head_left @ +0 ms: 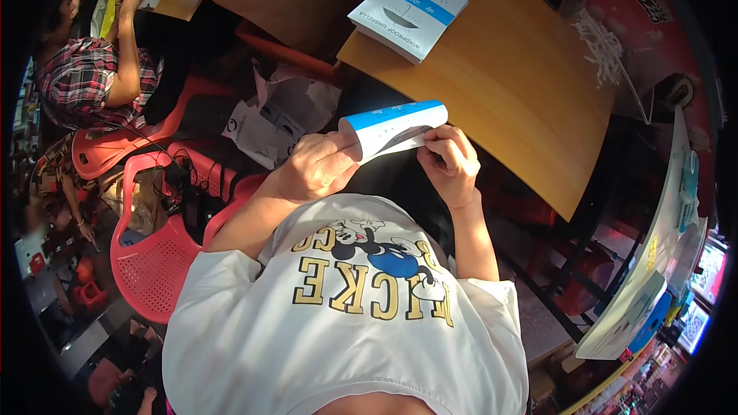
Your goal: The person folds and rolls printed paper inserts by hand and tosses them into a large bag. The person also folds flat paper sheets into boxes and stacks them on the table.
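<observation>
A white printed paper sheet with a blue band (393,124) is curled over into a loose roll in front of my chest. My left hand (317,166) grips its left end, with the fingers partly behind the paper. At the right lower edge, the bent fingers and thumb of my right hand (450,160) pinch the sheet. Beyond the hands, a stack of matching white and blue sheets (413,6), marked "WINDPROOF UMBRELLA", lies at the near left corner of the wooden table (507,77).
Thin white strips (600,50) lie in a pile at the table's right side. A large brown paper bag (284,0) stands beyond the left edge. Red plastic chairs (154,277) are on the left, with another person in a plaid shirt (96,81) further back.
</observation>
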Demonstrator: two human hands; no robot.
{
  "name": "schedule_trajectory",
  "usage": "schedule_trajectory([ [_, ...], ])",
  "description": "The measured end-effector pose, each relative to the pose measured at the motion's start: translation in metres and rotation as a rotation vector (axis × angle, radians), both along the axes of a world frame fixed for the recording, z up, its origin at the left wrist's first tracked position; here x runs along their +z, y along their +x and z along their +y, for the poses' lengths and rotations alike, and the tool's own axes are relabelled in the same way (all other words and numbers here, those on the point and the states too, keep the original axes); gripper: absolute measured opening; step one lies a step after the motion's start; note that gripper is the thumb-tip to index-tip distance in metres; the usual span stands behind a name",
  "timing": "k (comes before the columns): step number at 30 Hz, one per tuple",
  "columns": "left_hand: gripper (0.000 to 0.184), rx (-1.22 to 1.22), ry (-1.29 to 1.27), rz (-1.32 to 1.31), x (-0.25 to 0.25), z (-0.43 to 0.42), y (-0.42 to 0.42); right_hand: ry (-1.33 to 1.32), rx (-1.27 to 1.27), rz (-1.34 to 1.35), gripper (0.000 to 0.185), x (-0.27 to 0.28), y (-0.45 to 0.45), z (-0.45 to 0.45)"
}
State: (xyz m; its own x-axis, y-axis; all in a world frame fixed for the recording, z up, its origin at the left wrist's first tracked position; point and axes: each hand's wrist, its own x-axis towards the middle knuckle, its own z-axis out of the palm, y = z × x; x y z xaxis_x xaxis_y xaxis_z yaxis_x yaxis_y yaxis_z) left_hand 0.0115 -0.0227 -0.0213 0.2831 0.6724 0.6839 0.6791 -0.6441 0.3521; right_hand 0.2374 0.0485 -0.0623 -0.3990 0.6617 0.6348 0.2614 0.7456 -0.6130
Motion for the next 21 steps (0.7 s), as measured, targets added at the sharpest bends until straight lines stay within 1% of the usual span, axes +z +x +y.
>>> schedule_trajectory([
  [3,0.031,-0.025,0.001,-0.012,-0.003,0.001,-0.001,-0.059,-0.010,0.016,0.028,-0.003,-0.002,-0.004],
  [5,0.031,-0.037,0.006,-0.024,-0.004,0.000,-0.002,-0.263,-0.041,0.062,0.027,-0.006,-0.002,-0.008],
  [7,0.030,-0.069,-0.034,-0.051,-0.003,0.000,-0.004,-0.435,0.047,0.037,0.026,0.001,0.007,-0.002],
  [8,0.030,-0.069,-0.034,-0.051,-0.003,0.000,-0.006,-0.598,0.167,0.246,0.025,-0.005,0.006,0.003],
  [9,0.030,-0.070,-0.029,-0.040,-0.002,0.001,-0.009,-0.823,0.309,0.506,0.023,-0.008,0.010,0.007],
  [10,0.030,-0.073,-0.025,-0.029,-0.002,0.001,-0.011,-1.015,0.327,0.641,0.022,-0.008,0.018,0.008],
  [11,0.029,-0.068,-0.010,-0.022,0.000,0.003,-0.011,-1.005,0.280,0.580,0.015,-0.006,0.021,0.014],
  [12,0.029,-0.071,-0.012,-0.023,0.002,0.003,-0.012,-0.977,0.243,0.471,0.011,-0.004,0.023,0.016],
  [13,0.028,-0.075,-0.011,0.014,0.005,0.004,-0.013,-0.978,0.238,0.473,0.011,-0.001,0.025,0.018],
  [15,0.026,-0.084,-0.009,0.052,0.008,0.007,-0.013,-0.989,0.296,0.257,0.013,0.005,0.027,0.021],
  [17,0.024,-0.108,0.021,0.055,0.011,0.010,-0.011,-0.948,0.255,0.215,0.015,0.006,0.025,0.023],
  [19,0.024,-0.133,0.016,0.046,0.015,0.013,-0.010,-0.853,0.237,-0.037,0.016,0.006,0.026,0.025],
  [21,0.025,-0.154,0.008,0.039,0.015,0.013,-0.010,-0.846,0.224,-0.053,0.017,0.001,0.026,0.026],
])
